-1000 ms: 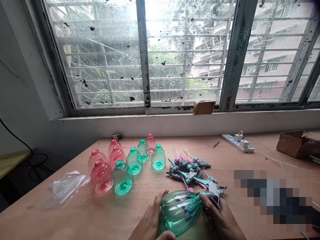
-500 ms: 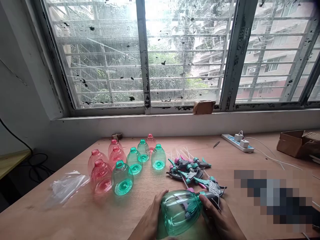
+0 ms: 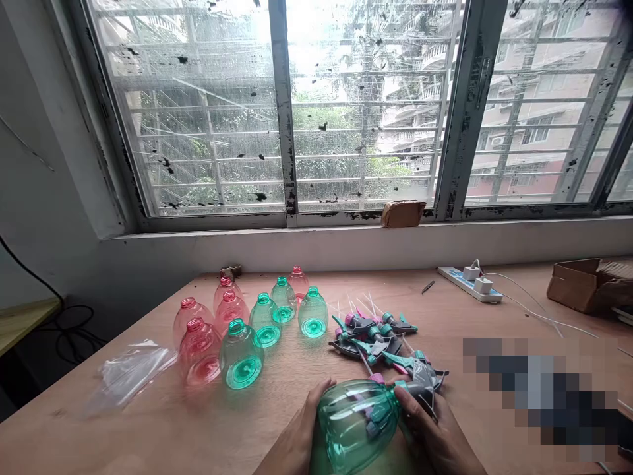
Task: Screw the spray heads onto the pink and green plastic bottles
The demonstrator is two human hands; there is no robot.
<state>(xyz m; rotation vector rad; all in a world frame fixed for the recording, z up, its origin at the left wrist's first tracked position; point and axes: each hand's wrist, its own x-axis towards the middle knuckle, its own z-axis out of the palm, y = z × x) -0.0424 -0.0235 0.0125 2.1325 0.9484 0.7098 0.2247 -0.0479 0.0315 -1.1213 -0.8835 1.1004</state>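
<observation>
A clear green spray bottle [image 3: 356, 425] lies on its side between my hands near the table's front edge, its neck to the right. My left hand [image 3: 301, 432] is closed around the base end. My right hand [image 3: 438, 429] grips the neck end, its thumb against the collar of a grey trigger head [image 3: 419, 390]; the other fingers are mostly hidden. Just behind lies a pile of trigger spray heads [image 3: 376, 340] in grey, teal and pink with thin white tubes. To the left stand several open green bottles [image 3: 242, 359] and several pink bottles [image 3: 199, 353].
Clear plastic bags [image 3: 133, 373] lie at the left of the table. A white power strip [image 3: 469, 285] with plugs and cables sits at the back right, near a cardboard box [image 3: 576, 287]. Pixelated blurring covers something at the right. A window [image 3: 366, 112] rises behind the table.
The view has shifted very slightly. Both hands keep their hold on the green bottle, which appears turned a little; otherwise nothing visibly differs.
</observation>
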